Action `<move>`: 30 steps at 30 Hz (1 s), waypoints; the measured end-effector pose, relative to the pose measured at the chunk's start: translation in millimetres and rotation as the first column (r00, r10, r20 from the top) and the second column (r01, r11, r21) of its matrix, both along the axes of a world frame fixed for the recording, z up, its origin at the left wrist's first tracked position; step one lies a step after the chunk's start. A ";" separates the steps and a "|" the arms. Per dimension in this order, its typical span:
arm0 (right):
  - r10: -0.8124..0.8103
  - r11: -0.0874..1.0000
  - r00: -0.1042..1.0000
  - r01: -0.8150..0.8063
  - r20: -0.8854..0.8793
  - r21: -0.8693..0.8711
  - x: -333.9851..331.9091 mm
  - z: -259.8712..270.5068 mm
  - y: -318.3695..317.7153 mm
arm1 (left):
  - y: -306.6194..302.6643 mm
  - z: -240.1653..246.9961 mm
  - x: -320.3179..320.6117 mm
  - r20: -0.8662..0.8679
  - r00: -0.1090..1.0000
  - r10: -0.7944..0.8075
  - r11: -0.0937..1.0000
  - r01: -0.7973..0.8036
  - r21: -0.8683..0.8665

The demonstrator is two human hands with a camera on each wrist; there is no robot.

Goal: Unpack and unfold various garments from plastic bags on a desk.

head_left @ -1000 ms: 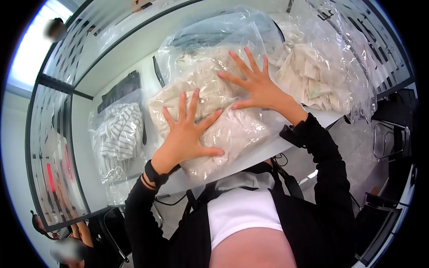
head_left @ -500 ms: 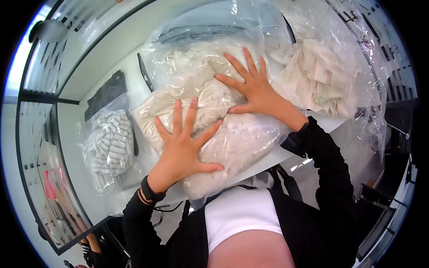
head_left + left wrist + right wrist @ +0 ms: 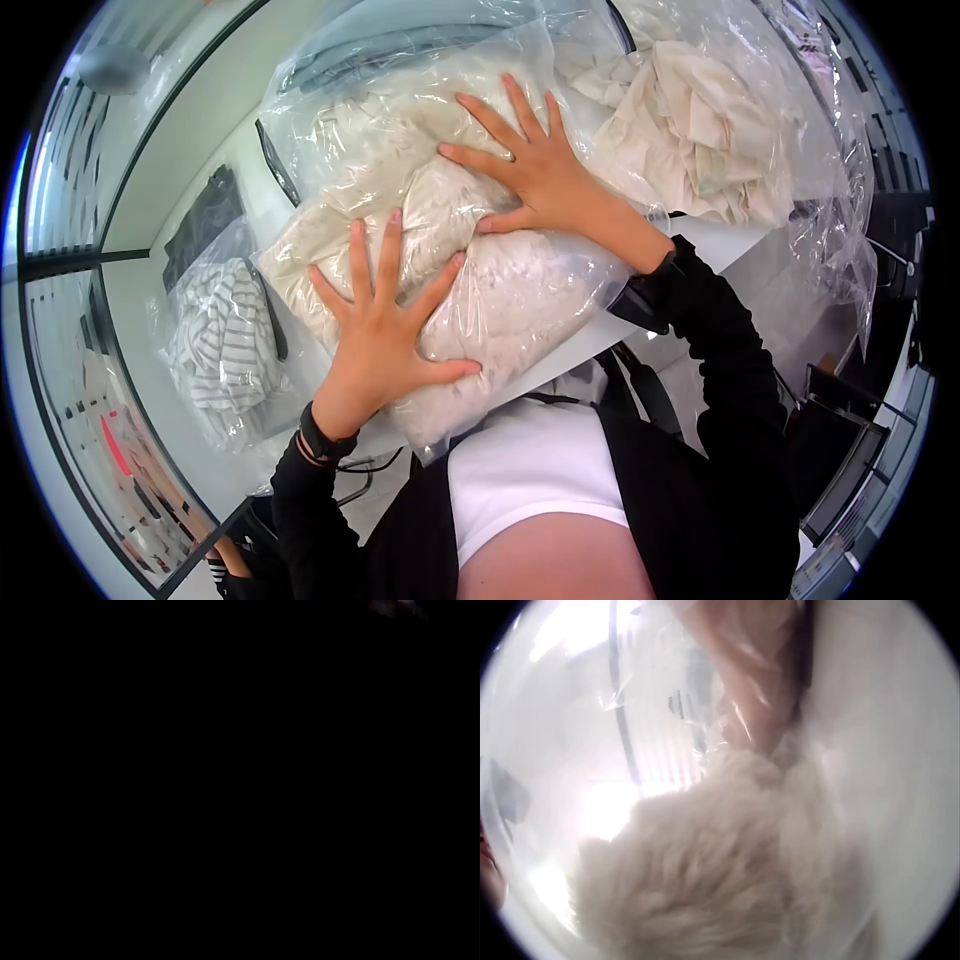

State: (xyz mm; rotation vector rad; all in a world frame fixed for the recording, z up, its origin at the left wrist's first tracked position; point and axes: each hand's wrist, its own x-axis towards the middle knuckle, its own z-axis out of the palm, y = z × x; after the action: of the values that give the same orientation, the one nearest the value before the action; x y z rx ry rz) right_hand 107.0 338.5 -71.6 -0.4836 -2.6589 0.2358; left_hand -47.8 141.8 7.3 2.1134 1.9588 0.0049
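Note:
A clear plastic bag of cream-coloured cloth (image 3: 530,290) lies on the white table in front of the person. With fingers spread, the left hand (image 3: 372,335) rests flat on its near left part. The right hand (image 3: 545,180) lies on the upper right of the same bag, its fingers also straight and fanned out. In the right wrist view the pale, fluffy-looking contents (image 3: 697,870) fill the lower middle, blurred, with part of the right hand (image 3: 754,682) seen through plastic above. The left wrist view is almost wholly black.
Striped cloth in a clear bag (image 3: 225,340) sits at the left, a dark grey folded cloth (image 3: 205,225) behind it. Blue-grey cloth in plastic (image 3: 410,45) lies at the back. Another bag of cream cloth (image 3: 705,135) stands at the right. A glazed partition (image 3: 95,400) borders the left side.
The head view has shifted, so the table and bags sit differently in it. Both hands stay spread on the bag, which looks somewhat flatter and wider than before.

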 end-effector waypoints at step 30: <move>-0.115 0.456 0.945 0.324 0.306 -0.829 114.1 91.1 -81.8 | 55.2 10.4 -126.4 0.191 0.967 0.171 0.960 -0.120 -0.253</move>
State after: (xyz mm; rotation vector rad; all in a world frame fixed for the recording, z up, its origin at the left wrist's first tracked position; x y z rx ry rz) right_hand 221.1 256.7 19.5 -1.2152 -2.4047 1.5981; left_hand -174.2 197.1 17.7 1.7376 1.8803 0.0186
